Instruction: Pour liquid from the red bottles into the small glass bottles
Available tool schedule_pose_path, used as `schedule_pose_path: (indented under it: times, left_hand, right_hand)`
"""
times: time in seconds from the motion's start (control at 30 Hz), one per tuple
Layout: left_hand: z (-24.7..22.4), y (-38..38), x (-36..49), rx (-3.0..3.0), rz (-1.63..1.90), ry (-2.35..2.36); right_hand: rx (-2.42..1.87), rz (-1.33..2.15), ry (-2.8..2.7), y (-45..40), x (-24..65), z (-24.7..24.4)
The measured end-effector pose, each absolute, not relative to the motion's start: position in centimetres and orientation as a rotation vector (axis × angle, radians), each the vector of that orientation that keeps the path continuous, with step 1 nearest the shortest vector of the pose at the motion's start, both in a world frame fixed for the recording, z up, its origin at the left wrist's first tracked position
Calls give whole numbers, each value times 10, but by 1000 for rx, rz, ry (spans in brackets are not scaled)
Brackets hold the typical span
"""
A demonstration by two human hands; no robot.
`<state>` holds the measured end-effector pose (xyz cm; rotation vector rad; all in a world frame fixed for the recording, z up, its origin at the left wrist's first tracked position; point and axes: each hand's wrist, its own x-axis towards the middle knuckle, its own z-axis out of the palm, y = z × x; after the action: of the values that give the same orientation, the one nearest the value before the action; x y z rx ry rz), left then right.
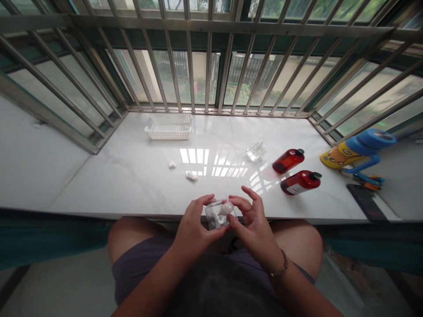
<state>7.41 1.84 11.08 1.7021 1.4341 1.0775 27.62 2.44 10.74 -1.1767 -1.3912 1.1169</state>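
Observation:
Close to the table's front edge, my left hand (194,223) is closed around the side of a small clear square container (214,216), with the thumb beneath it. Its contents look whitish and silvery, too small to make out. My right hand (251,220) pinches a pale, rounded translucent piece (227,208) at the container's right top between thumb and fingers, one finger raised. Whether this piece is fixed to the container I cannot tell. Beyond the hands, two small white crumpled bits (191,176) lie on the white table (142,185).
A white perforated basket (170,134) stands near the window bars (209,70). Farther right are a clear glass-like object (256,150), two dark red bottles with black caps (299,182), a blue and yellow water bottle (350,152) and a black phone (367,203).

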Motion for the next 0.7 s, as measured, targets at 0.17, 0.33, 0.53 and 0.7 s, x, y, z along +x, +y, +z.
schedule_pose_path:
  times: [0.17,0.33,0.53,0.7]
  left_hand:
    - [110,16,78,1751,1064,1410]
    - [109,18,77,1762,1090,1423]
    - [110,17,78,1758,1035,1357]
    - [113,19,76,1716,1005,1379]
  right_hand:
    - [-1163,1149,-1303,24,274,107]
    - [-1111,1213,-1354,23,274,112]
    - [-1203,1126,-1328,25,277,107]
    - [-1128,1211,-1382,27,278,110]
